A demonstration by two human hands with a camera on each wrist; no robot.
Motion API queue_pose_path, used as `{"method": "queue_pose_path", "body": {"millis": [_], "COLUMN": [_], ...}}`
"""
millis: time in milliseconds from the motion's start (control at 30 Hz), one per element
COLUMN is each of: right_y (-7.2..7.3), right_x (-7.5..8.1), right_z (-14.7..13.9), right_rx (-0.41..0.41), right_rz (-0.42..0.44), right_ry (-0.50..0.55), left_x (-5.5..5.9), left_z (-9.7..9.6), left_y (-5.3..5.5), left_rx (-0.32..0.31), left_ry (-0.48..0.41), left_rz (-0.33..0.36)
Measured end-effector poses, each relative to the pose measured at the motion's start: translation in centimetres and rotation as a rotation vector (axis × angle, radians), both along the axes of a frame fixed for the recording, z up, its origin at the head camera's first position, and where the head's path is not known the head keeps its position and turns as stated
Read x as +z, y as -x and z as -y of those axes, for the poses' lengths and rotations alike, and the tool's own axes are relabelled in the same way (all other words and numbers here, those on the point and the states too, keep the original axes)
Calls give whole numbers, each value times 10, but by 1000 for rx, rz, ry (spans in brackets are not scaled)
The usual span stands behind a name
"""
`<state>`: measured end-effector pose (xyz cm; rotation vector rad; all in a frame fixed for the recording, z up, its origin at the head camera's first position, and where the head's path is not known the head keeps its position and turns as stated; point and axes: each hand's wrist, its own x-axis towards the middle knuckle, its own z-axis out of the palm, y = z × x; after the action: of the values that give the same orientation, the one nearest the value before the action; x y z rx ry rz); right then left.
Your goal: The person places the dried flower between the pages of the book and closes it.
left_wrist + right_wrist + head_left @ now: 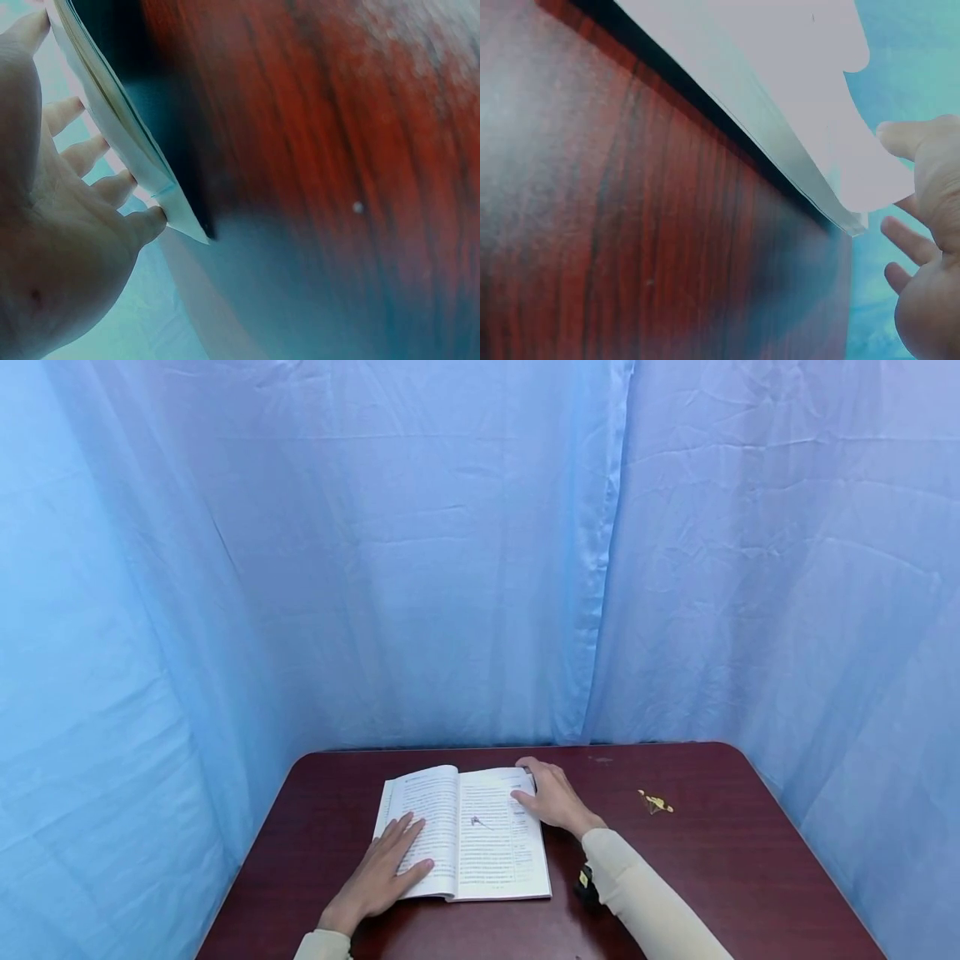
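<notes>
One open book (458, 835) is lying on the desk (720, 877), toward six o'clock in the head view, with a small dark picture (477, 821) sitting mid-page on its right side. At the book's eight o'clock, my left hand (382, 870) is resting flat on the left page (427, 802), fingers straight and a little spread. At one o'clock, my right hand (557, 797) is curving around the top corner and holding the right page (487, 856) between thumb and fingers; how many sheets it is taking, I cannot tell. I am judging this as leafing, with one hand steadying and the other taking a page edge. The next move seems to be calling for a light pinch on a single sheet and a loosened left hand. Nothing like a container is showing, so no contents are needing mention. At three o'clock, well apart, a small yellow object (657, 802) is lying. Toward twelve, blue curtains (450, 568) are hanging beyond the desk.
</notes>
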<state>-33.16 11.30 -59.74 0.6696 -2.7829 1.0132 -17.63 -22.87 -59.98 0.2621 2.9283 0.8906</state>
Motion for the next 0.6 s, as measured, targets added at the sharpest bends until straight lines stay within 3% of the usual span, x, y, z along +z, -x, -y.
{"method": "queue_pose_path", "body": {"millis": [300, 600], "right_y": [-14, -32], "right_x": [-2, -4], "right_z": [-7, -18], "right_rx": [10, 37], "right_rz": [70, 85], "right_ry": [53, 63], "left_x": [0, -1], "left_z": [1, 2], "left_y": [1, 1], "left_rx": [-7, -7], "left_ry": [1, -2], "left_rz": [1, 3]}}
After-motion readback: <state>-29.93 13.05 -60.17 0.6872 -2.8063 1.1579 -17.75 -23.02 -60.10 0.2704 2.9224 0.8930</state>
